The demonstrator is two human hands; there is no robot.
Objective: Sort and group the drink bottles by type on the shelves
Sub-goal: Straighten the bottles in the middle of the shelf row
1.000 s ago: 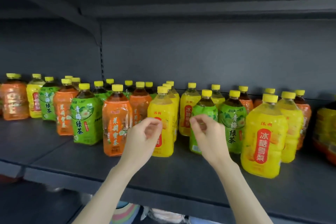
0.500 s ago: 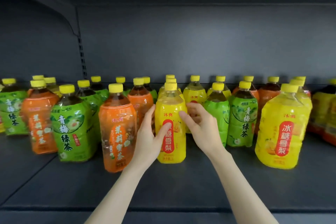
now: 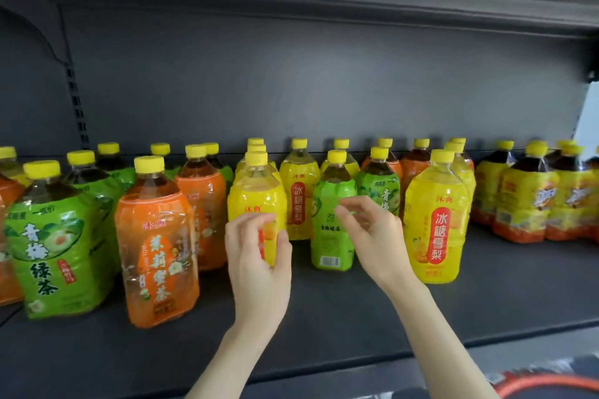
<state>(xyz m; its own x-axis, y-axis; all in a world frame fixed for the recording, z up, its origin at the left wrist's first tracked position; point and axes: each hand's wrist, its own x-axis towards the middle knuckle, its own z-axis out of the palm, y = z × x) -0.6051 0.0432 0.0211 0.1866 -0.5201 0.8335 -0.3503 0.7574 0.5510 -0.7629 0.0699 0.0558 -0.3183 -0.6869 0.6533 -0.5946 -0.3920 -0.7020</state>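
On the shelf [image 3: 324, 317], the upright yellow bottle [image 3: 256, 191] reads 沐典, cap up; your left grip [image 3: 256, 256] curls before it, hold unclear; your right grip [image 3: 369, 233] hangs loose, empty

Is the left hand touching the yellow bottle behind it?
Cannot tell. In the head view the left hand overlaps the yellow bottle, fingers curled before its label; no contact or gap shows plainly.

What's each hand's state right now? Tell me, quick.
Left hand: curled in front of the yellow bottle; cannot tell whether it has a grip.
Right hand: open, loosely curled, holding nothing, before the green bottle.
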